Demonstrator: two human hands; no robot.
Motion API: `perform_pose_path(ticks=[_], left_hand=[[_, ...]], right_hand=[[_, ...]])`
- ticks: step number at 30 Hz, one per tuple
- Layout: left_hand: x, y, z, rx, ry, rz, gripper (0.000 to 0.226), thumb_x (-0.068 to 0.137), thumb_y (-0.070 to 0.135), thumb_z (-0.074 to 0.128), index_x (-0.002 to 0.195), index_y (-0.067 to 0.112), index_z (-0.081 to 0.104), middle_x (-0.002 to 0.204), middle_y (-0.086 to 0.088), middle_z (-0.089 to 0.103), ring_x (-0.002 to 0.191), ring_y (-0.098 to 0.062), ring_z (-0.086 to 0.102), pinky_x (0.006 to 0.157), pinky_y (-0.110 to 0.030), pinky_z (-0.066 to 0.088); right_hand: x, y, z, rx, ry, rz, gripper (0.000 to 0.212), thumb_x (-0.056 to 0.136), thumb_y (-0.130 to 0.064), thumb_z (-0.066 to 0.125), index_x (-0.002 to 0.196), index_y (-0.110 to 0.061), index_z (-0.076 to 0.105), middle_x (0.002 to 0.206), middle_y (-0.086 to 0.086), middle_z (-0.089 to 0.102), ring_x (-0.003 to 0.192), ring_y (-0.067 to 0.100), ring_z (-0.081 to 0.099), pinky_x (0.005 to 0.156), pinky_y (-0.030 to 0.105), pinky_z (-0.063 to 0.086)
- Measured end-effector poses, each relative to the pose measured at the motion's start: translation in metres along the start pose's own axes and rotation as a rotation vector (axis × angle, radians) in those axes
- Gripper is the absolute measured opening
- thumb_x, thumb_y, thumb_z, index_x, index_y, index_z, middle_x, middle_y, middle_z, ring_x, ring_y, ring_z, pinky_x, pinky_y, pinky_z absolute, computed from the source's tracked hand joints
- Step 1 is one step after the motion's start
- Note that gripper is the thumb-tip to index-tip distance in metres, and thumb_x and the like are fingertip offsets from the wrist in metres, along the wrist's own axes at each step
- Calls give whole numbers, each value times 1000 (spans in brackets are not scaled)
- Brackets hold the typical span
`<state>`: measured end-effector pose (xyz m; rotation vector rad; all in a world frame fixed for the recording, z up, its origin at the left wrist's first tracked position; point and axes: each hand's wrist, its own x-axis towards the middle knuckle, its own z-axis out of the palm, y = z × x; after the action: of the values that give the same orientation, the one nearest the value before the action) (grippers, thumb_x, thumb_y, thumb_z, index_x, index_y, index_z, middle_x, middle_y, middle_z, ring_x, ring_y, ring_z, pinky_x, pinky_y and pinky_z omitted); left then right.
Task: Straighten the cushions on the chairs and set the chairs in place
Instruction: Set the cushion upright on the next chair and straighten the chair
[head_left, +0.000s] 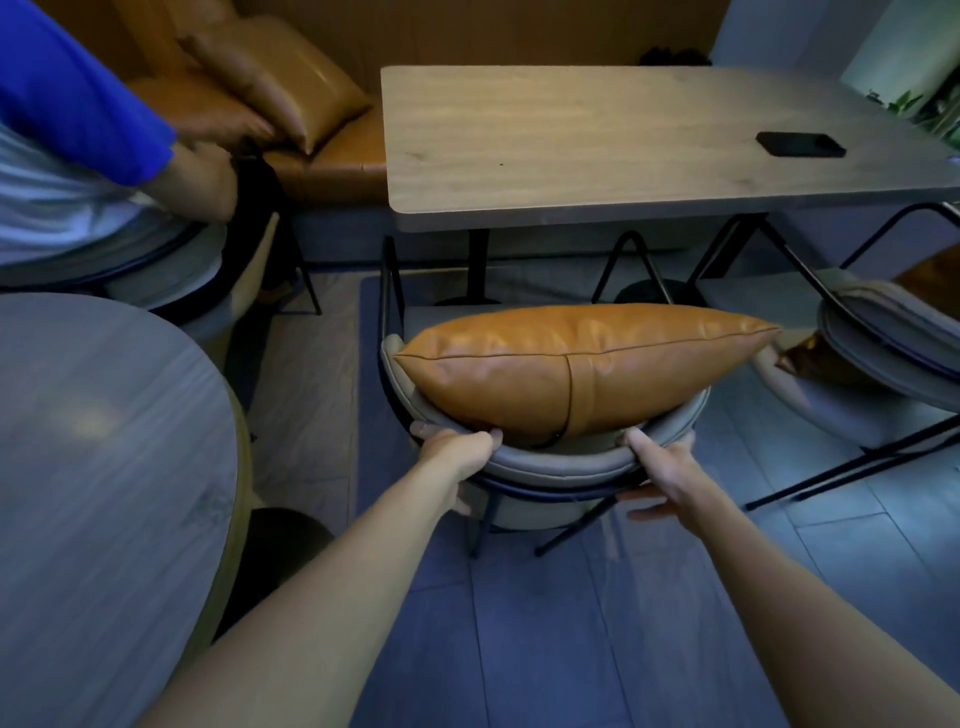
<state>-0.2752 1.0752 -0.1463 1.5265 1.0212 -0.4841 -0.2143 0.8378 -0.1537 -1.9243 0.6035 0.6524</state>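
A grey chair (550, 460) with a curved padded backrest and black metal legs stands in front of me, facing the rectangular wooden table (597, 140). An orange leather cushion (576, 364) lies across its seat, leaning on the inside of the backrest. My left hand (457, 447) grips the left part of the backrest rim. My right hand (660, 467) grips the right part, thumb over the top.
A second grey chair (893, 338) stands at the right with a brown cushion corner (808, 356) showing. A round table (98, 467) fills the lower left. Another person in a blue sleeve (78, 93) handles an orange cushion (280, 78) on the bench. A black phone (800, 144) lies on the table.
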Motion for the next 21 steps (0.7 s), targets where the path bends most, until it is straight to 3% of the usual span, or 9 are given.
perform_pose_path(ticks=[3, 6, 8, 10, 12, 14, 15, 17, 21], left_hand=[[1, 3, 5, 0, 2, -5, 95, 96, 41, 67, 162, 11, 6, 164, -17, 29, 135, -41, 48, 79, -52, 56], [-3, 3, 5, -7, 19, -14, 105, 94, 43, 69, 163, 12, -4, 165, -16, 27, 138, -40, 46, 86, -55, 55], [-7, -1, 3, 8, 37, -16, 118, 89, 50, 72, 161, 15, -14, 168, -14, 22, 141, -40, 43, 93, -58, 54], [-10, -5, -3, 39, 53, 6, 131, 81, 59, 77, 160, 19, -19, 170, -12, 16, 143, -41, 39, 98, -61, 51], [-11, -9, -11, 15, 59, 25, 135, 75, 60, 81, 162, 20, -15, 171, -9, 14, 145, -41, 36, 99, -60, 49], [-8, -15, -20, -77, 65, 44, 121, 77, 52, 83, 163, 22, 3, 168, -8, 24, 140, -36, 43, 97, -55, 51], [-5, -19, -24, -140, 78, 64, 110, 79, 46, 83, 161, 23, 14, 163, -8, 32, 131, -33, 48, 95, -53, 53], [2, -24, -31, -255, 120, 118, 96, 82, 36, 82, 156, 30, 23, 157, -7, 40, 119, -29, 53, 90, -49, 55], [13, -25, -39, -436, 114, 190, 100, 85, 30, 80, 158, 47, 14, 158, -7, 41, 126, -33, 56, 80, -44, 59]], right_hand=[[5, -2, -5, -11, -15, -14, 88, 90, -42, 65, 152, -31, 5, 106, 12, 68, 83, 32, 76, 68, 51, 63], [5, -2, -9, -36, 18, -31, 91, 92, -45, 64, 155, -24, 3, 126, 19, 63, 94, 35, 71, 82, 59, 59], [0, -4, -12, -193, 93, -63, 95, 87, -54, 66, 155, -11, 14, 138, 24, 55, 114, 42, 62, 94, 59, 53], [-10, -6, -13, -538, 264, -134, 95, 82, -65, 63, 146, 0, 35, 141, 25, 50, 126, 45, 52, 101, 54, 46], [-22, -3, -10, -859, 494, -423, 73, 84, -57, 66, 123, 5, 57, 124, 28, 58, 116, 47, 56, 93, 52, 45], [-34, 5, 0, -988, 608, -844, 34, 85, -30, 73, 92, 3, 64, 95, 29, 64, 91, 48, 62, 77, 51, 46], [-40, 11, 8, -1011, 594, -997, 21, 84, -19, 74, 83, 0, 63, 84, 26, 65, 81, 46, 63, 72, 50, 47], [-52, 20, 29, -1046, 431, -1144, 12, 84, -16, 71, 81, -6, 66, 76, 18, 68, 76, 41, 66, 73, 47, 49], [-54, 15, 65, -1259, 213, -1108, 49, 87, -43, 69, 123, -10, 61, 103, 12, 70, 97, 37, 66, 87, 45, 50]])
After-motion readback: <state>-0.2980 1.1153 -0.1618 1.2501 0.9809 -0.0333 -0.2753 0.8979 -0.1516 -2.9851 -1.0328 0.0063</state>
